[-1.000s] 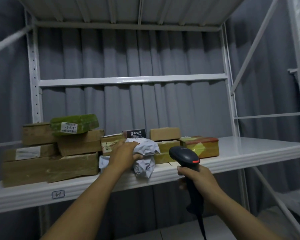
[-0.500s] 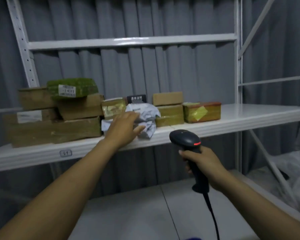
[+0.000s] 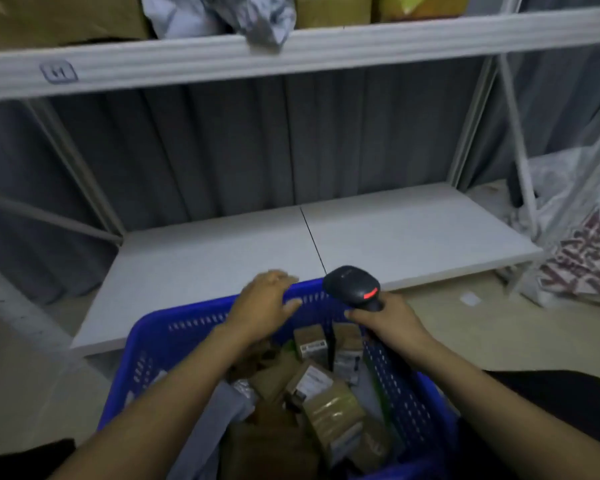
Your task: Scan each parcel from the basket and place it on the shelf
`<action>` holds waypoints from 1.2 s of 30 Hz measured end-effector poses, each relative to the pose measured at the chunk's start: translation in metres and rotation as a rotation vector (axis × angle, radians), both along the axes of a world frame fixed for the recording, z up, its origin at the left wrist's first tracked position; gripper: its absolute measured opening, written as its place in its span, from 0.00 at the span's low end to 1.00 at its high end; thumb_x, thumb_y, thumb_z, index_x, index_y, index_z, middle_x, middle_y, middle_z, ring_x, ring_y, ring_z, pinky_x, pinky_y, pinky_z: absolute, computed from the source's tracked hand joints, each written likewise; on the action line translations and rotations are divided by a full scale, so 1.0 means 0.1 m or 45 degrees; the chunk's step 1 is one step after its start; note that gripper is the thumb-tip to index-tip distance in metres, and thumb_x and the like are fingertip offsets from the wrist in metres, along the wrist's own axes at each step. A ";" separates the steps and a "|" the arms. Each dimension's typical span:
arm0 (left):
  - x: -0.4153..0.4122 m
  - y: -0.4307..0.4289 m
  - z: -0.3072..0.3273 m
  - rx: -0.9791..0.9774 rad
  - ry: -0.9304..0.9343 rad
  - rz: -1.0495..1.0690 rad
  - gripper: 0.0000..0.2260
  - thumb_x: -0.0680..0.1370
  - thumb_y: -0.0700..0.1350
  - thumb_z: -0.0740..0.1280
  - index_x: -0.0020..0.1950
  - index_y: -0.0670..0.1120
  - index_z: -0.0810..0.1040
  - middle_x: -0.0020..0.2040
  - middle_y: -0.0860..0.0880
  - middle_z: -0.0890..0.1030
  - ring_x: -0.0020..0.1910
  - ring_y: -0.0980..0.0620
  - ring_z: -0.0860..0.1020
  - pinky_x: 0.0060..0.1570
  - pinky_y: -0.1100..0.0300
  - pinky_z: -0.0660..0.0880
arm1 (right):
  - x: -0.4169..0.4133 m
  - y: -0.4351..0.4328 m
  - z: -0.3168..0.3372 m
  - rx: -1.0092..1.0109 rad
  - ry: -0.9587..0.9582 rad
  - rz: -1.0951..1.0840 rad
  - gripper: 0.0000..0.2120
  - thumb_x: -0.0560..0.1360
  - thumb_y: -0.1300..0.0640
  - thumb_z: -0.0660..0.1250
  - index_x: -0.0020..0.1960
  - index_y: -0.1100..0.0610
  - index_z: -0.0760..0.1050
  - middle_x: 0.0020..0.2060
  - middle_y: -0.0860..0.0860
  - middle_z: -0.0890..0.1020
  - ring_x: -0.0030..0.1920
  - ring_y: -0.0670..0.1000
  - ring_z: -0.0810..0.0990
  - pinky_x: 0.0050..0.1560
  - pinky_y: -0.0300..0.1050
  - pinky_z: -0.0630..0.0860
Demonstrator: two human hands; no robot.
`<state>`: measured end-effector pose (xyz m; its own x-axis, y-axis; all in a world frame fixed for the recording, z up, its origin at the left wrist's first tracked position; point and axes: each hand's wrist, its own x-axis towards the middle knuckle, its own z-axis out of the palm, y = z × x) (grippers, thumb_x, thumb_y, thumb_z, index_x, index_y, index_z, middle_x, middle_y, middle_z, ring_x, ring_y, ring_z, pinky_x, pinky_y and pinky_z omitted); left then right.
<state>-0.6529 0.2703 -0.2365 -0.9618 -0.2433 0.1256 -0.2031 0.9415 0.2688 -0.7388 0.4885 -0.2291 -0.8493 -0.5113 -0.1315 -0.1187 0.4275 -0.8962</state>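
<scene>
My left hand (image 3: 264,306), open, maybe touches the blue basket (image 3: 187,328) — right hand (image 3: 390,320) grips the barcode scanner (image 3: 352,284). One-handed, I could drop a parcel (image 3: 311,344).

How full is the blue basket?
Quite full. Brown boxes and a grey bag lie heaped inside the basket, reaching close to its rim.

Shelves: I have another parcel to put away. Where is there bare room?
The lower shelf is bare across its width, from the curtain behind to the basket in front. The upper shelf is crowded in view: boxes and a grey bag reach its front edge. The basket is packed with parcels.
</scene>
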 end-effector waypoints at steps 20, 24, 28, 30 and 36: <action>0.24 0.60 -1.92 0.738 -0.427 0.184 0.41 0.63 0.62 0.70 0.73 0.61 0.56 0.72 0.50 0.67 0.67 0.50 0.70 0.65 0.54 0.70 | -0.15 0.13 -0.72 0.350 -0.162 0.123 0.08 0.73 0.60 0.72 0.38 0.56 0.73 0.29 0.49 0.77 0.22 0.39 0.73 0.22 0.30 0.67; 0.37 0.18 -1.63 1.022 -0.103 0.486 0.32 0.71 0.44 0.75 0.68 0.58 0.62 0.58 0.55 0.76 0.57 0.53 0.76 0.40 0.73 0.73 | -0.15 0.08 -0.62 0.291 -0.189 0.151 0.05 0.73 0.59 0.71 0.42 0.59 0.77 0.27 0.51 0.80 0.23 0.42 0.77 0.27 0.32 0.72; 0.67 -0.27 -1.50 1.238 0.223 0.816 0.32 0.72 0.43 0.75 0.73 0.51 0.66 0.64 0.45 0.76 0.58 0.47 0.77 0.52 0.56 0.77 | -0.12 0.03 -0.50 0.211 -0.307 0.267 0.08 0.75 0.59 0.69 0.39 0.59 0.75 0.24 0.52 0.80 0.23 0.47 0.78 0.30 0.38 0.75; 0.83 -0.40 -1.43 1.304 0.292 0.885 0.30 0.74 0.44 0.73 0.73 0.54 0.66 0.65 0.45 0.76 0.59 0.47 0.77 0.57 0.48 0.76 | -0.11 0.00 -0.44 0.232 -0.239 0.367 0.08 0.75 0.59 0.69 0.39 0.59 0.75 0.24 0.52 0.80 0.23 0.47 0.77 0.30 0.38 0.75; 1.11 -0.65 -1.22 1.253 0.407 0.931 0.28 0.76 0.45 0.70 0.74 0.56 0.66 0.65 0.46 0.76 0.61 0.47 0.75 0.57 0.52 0.74 | -0.07 -0.11 -0.40 0.366 0.048 0.574 0.07 0.73 0.58 0.71 0.39 0.51 0.74 0.24 0.48 0.79 0.24 0.41 0.77 0.28 0.32 0.71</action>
<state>-0.5421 0.2055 -0.3584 -0.5240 -0.8257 -0.2090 -0.3866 0.0120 0.9222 -0.7455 0.4776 -0.2693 -0.5602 -0.7745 -0.2939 -0.3770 0.5543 -0.7421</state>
